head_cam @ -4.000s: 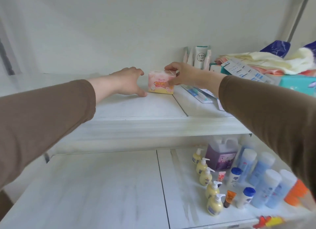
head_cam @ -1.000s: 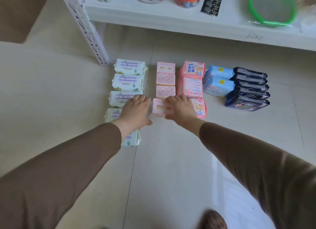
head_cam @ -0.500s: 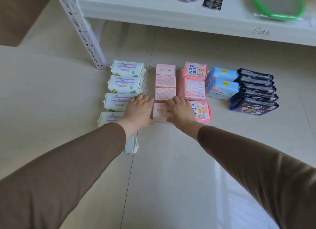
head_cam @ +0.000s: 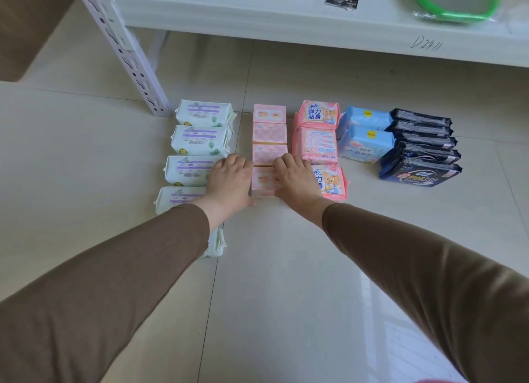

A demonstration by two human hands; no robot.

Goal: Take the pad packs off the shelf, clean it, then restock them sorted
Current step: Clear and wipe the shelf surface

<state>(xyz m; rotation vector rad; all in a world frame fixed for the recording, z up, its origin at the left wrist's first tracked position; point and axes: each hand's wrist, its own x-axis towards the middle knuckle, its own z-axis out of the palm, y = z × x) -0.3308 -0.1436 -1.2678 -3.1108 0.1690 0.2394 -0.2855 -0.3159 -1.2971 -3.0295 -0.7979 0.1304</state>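
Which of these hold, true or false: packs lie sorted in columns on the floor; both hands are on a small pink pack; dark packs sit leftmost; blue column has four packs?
1. Packs lie in columns on the floor. True.
2. The left hand and right hand flank the small pink pack, nearest in its column. True.
3. The dark packs sit leftmost. False: rightmost; the white-green packs are leftmost.
4. The blue column has four packs. False: two show.
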